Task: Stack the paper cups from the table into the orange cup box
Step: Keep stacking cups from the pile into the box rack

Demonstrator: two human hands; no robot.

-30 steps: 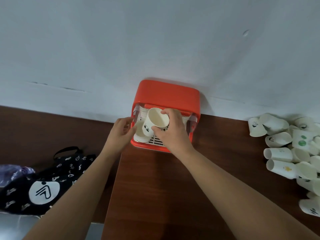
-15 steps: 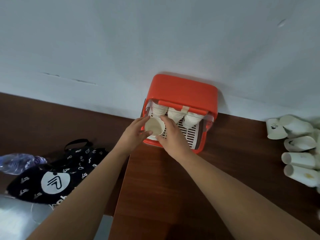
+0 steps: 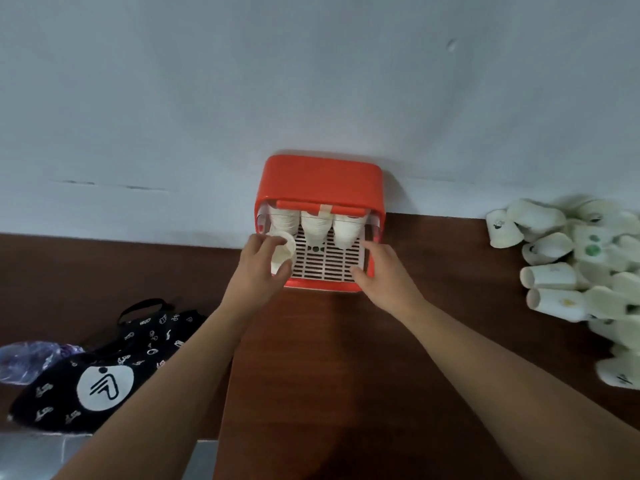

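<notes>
Many loose cups (image 3: 550, 277) lay heaped on the desk (image 3: 329, 375) at the right edge of the frame, so most of the job looked undone to me. Left of centre, the left hand (image 3: 256, 271) gripped one paper cup (image 3: 281, 252) at the front left of the orange cup box (image 3: 322, 178). The right hand (image 3: 381, 271) lay relaxed and empty by the box's front right corner. Further in, three stacks (image 3: 315, 226) already sat inside the box, which stood against the wall (image 3: 311, 81).
</notes>
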